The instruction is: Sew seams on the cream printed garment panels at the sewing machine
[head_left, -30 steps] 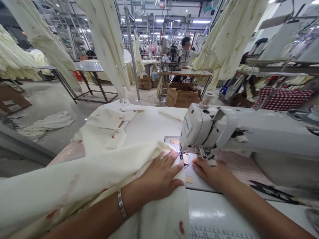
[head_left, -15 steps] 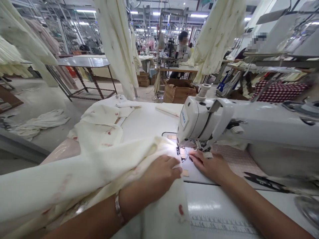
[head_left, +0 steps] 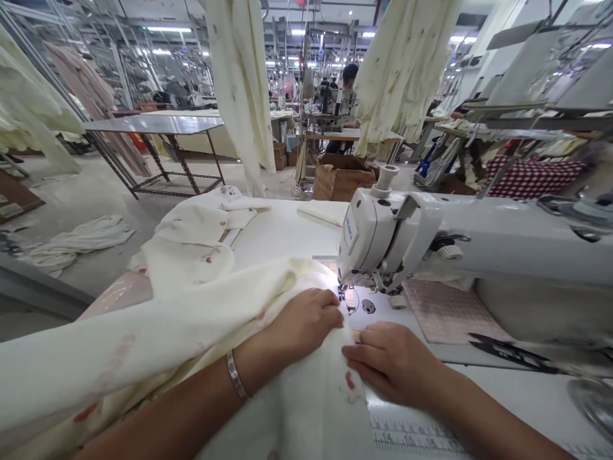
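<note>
One sewing machine (head_left: 378, 236) (one bracelet (head_left: 237, 375) too)

Sewing machine head (head_left: 371, 236) blocks the hands (head_left: 393, 361) ahead; bunched cloth (head_left: 143, 338) blocks leftward.

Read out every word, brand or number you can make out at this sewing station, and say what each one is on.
"JUKI": blue label on the sewing machine head
"14": on the printed ruler scale along the table edge; its other figures are too blurred to read
Anything on the machines further off is too small to read
</note>
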Demonstrator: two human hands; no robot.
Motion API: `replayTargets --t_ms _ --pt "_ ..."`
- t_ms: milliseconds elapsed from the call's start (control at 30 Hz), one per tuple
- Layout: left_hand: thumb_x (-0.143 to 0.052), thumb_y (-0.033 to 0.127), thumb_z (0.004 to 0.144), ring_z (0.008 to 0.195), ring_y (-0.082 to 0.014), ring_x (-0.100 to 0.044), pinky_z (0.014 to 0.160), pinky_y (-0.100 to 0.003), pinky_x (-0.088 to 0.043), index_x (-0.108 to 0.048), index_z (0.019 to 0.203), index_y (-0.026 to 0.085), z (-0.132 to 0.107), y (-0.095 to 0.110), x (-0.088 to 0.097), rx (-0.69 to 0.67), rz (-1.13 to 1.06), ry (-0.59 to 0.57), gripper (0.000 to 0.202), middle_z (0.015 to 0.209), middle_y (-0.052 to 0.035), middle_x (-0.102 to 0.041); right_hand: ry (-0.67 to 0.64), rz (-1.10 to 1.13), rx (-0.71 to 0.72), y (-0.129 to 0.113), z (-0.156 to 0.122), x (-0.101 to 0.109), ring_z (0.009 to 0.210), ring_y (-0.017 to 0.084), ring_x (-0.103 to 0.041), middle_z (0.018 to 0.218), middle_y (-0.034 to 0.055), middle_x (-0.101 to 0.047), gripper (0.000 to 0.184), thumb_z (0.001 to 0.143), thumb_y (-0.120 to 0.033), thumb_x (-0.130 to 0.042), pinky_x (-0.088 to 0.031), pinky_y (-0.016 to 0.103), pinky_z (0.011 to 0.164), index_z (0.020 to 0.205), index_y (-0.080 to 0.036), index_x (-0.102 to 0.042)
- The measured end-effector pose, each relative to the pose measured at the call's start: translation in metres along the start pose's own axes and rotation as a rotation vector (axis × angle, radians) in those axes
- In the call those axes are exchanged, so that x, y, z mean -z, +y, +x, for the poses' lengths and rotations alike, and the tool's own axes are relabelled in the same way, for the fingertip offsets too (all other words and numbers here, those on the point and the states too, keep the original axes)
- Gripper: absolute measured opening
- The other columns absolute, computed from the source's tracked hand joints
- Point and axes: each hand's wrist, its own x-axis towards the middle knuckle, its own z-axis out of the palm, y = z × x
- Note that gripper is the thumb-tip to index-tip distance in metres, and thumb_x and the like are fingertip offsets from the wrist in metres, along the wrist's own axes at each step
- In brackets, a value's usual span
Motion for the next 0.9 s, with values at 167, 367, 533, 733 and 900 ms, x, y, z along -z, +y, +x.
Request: replayTargets --t_ms 167,367,533,733,900 --pt "-0.053 0.02 0.089 0.086 -0.0151 -0.055 0.081 -0.028 -0.044 -0.065 0.084 0.015 0.012 -0.019 -0.001 -0.04 0.002 0.08 0.014 0.092 -0.0032 -0.061 0.053 -0.027 -0.094 0.007 0.006 -0.002 0.053 0.013 -0.04 0.06 -0.0011 -0.052 0.024 0.094 -0.027 -0.039 -0.021 0.028 0.051 0.094 -0.02 -0.063" --pt "-0.052 0.017 0.089 0.075 -0.0134 -0.052 0.07 -0.025 -0.042 -0.059 0.074 0.016 0.024 -0.037 -0.002 -0.053 0.02 0.077 0.016 0.077 -0.0009 -0.056 0.087 -0.03 -0.202 0.011 0.007 -0.004 0.051 0.012 -0.045 0.059 -0.0014 -0.055 0.027 0.095 -0.031 -0.038 -0.022 0.026 0.049 0.094 -0.022 -0.064" --pt "-0.044 0.013 0.091 0.078 -0.0162 -0.053 0.08 -0.034 -0.042 -0.052 0.074 0.015 0.019 -0.022 0.005 0.039 0.069 0.068 0.018 0.082 -0.003 -0.058 0.159 -0.047 -0.347 0.011 0.005 -0.004 0.057 0.015 -0.056 0.071 0.0017 -0.064 0.033 0.093 -0.044 -0.039 -0.03 0.025 0.051 0.096 -0.019 -0.061" --pt "-0.037 0.014 0.092 0.127 -0.0259 -0.035 0.102 -0.053 -0.028 -0.042 0.12 0.015 0.002 -0.009 0.006 0.187 0.116 -0.06 0.028 0.133 -0.0124 -0.045 0.095 -0.029 -0.365 0.009 0.01 -0.006 0.053 0.011 -0.055 0.064 -0.0038 -0.06 0.024 0.091 -0.034 -0.045 -0.033 0.023 0.049 0.073 -0.022 -0.056" --pt "-0.039 0.026 0.094 0.13 -0.024 -0.033 0.106 -0.045 -0.027 -0.039 0.128 0.013 0.023 -0.042 -0.003 0.079 0.073 -0.017 0.037 0.137 -0.0137 -0.042 0.189 -0.108 -0.429 0.036 0.011 -0.003 0.053 0.014 -0.056 0.059 -0.0001 -0.06 0.027 0.09 -0.029 -0.045 -0.031 0.025 0.047 0.067 -0.022 -0.057"
